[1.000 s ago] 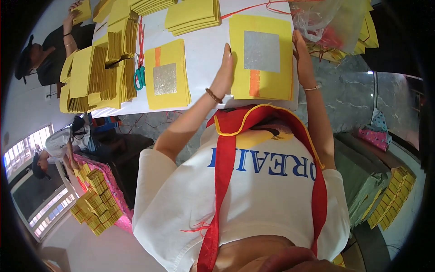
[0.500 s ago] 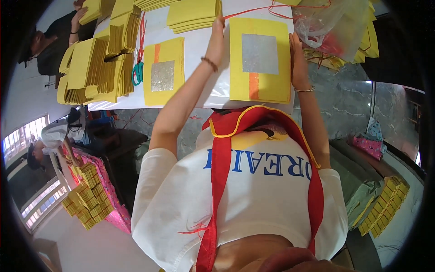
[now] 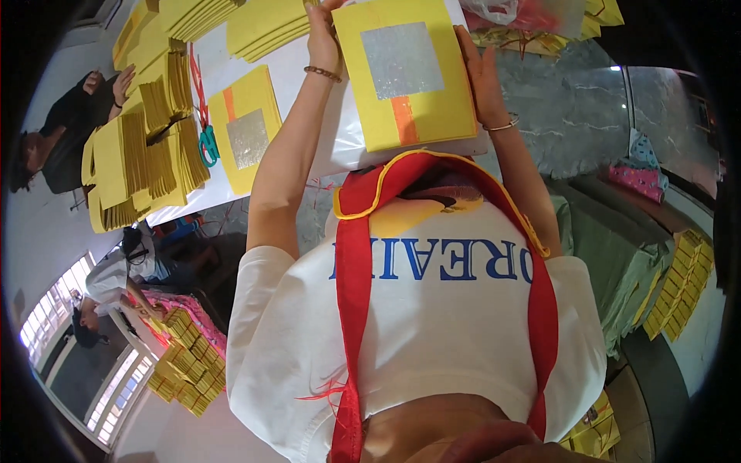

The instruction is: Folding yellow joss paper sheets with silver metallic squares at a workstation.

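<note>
A thick stack of yellow paper sheets lies in front of me at the table's near edge, a silver square and an orange stripe on its top sheet. My left hand grips its upper left side, the fingertips partly hidden at the picture's top edge. Against the right side my right hand presses with fingers stretched along the edge, so the stack is held between both hands. Left of my left forearm lies a smaller yellow stack with a similar silver square and orange stripe.
Teal-handled scissors lie beside folded yellow stacks on the white table. A clear plastic bag sits at the far right. Another person's hands are at the far left. A green-wrapped bale stands to my right.
The view has turned and shifted. The yellow stack appears larger and slightly tilted, still between my hands. The other person's hand at the left has come away from the folded stacks.
</note>
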Demonstrator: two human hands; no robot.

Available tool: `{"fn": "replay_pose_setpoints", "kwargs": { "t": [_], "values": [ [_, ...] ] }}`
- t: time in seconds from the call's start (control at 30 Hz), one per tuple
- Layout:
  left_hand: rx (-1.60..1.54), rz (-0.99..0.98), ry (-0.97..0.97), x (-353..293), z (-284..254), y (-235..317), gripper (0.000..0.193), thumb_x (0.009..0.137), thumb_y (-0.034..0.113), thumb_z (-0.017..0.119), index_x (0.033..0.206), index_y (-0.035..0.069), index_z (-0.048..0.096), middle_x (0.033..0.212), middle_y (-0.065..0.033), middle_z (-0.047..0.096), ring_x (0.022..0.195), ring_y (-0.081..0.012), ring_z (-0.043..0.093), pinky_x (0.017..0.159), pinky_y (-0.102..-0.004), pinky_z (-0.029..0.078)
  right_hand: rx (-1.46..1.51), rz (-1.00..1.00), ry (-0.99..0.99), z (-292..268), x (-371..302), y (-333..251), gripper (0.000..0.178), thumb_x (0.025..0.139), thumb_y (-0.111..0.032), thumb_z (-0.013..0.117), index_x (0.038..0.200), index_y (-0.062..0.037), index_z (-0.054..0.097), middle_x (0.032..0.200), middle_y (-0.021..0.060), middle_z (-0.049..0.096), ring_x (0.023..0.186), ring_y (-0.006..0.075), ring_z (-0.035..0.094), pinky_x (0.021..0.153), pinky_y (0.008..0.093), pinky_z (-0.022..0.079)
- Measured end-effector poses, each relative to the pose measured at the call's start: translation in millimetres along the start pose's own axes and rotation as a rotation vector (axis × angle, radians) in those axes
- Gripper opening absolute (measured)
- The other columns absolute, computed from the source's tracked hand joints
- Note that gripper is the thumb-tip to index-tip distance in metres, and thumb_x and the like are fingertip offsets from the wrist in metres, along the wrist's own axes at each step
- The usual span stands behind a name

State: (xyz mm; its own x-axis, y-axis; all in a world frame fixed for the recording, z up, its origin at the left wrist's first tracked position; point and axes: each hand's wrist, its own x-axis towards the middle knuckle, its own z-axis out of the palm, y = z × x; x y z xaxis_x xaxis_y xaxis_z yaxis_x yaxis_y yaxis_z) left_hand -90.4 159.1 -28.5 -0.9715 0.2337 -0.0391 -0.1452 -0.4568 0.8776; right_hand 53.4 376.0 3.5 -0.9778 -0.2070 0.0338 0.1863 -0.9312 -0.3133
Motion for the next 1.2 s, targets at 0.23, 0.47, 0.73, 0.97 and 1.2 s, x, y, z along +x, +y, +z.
{"fn": "replay_pose_setpoints", "kwargs": {
  "t": [0.23,0.47,0.73,0.97,1.2],
  "values": [
    [0.194,0.109,0.07,-13.9,19.9,4.4,0.067,0.093,0.056,0.026,0.127,0.001,0.042,0.132,-0.0123,0.041,0.124,-0.0218,0.035,0.104,-0.034,0.029,-0.833,-0.125,0.212,6.1,-11.2,4.6,0.068,0.094,-0.053,0.023,0.143,-0.0066,0.015,0.147,0.0073,0.02,0.134,0.0194,0.02,0.109,0.0317,0.017],
    [0.32,-0.034,-0.038,6.6,33.0,34.6,0.056,0.094,0.048,0.032,0.114,-0.001,0.051,0.105,-0.0118,0.059,0.098,-0.0217,0.056,0.088,-0.0321,0.045,-1.509,-0.227,0.045,25.0,-59.9,-14.9,0.076,0.083,-0.045,0.056,0.141,-0.0094,0.022,0.147,0.0102,0.02,0.136,0.0236,0.017,0.109,0.0392,0.016],
    [0.811,-0.147,-0.301,46.9,18.5,41.9,0.022,0.088,0.023,0.057,0.09,0.003,0.066,0.08,-0.0003,0.062,0.074,-0.0089,0.054,0.068,-0.0223,0.043,-2.151,-0.309,-0.144,32.1,-66.9,0.4,0.072,0.068,-0.034,0.072,0.132,-0.0189,0.042,0.142,0.0092,0.031,0.132,0.0299,0.025,0.105,0.0497,0.02],
    [0.792,-0.092,-0.283,49.1,10.4,28.8,0.023,0.088,0.023,0.057,0.087,0.002,0.066,0.08,-0.0007,0.062,0.074,-0.0094,0.054,0.067,-0.0229,0.044,-2.066,-0.328,-0.199,22.4,-63.4,2.6,0.067,0.068,-0.033,0.073,0.128,-0.017,0.047,0.142,0.0096,0.031,0.132,0.033,0.025,0.105,0.0464,0.024],
    [0.26,-0.092,-0.208,35.6,3.3,19.1,0.057,0.092,0.05,0.038,0.109,-0.001,0.057,0.098,-0.0125,0.063,0.09,-0.0188,0.059,0.083,-0.0304,0.047,-1.849,-0.357,-0.043,28.1,-64.7,2.6,0.07,0.076,-0.041,0.065,0.133,-0.0098,0.04,0.145,0.0146,0.023,0.134,0.0316,0.019,0.108,0.0403,0.018]
  ]
}}
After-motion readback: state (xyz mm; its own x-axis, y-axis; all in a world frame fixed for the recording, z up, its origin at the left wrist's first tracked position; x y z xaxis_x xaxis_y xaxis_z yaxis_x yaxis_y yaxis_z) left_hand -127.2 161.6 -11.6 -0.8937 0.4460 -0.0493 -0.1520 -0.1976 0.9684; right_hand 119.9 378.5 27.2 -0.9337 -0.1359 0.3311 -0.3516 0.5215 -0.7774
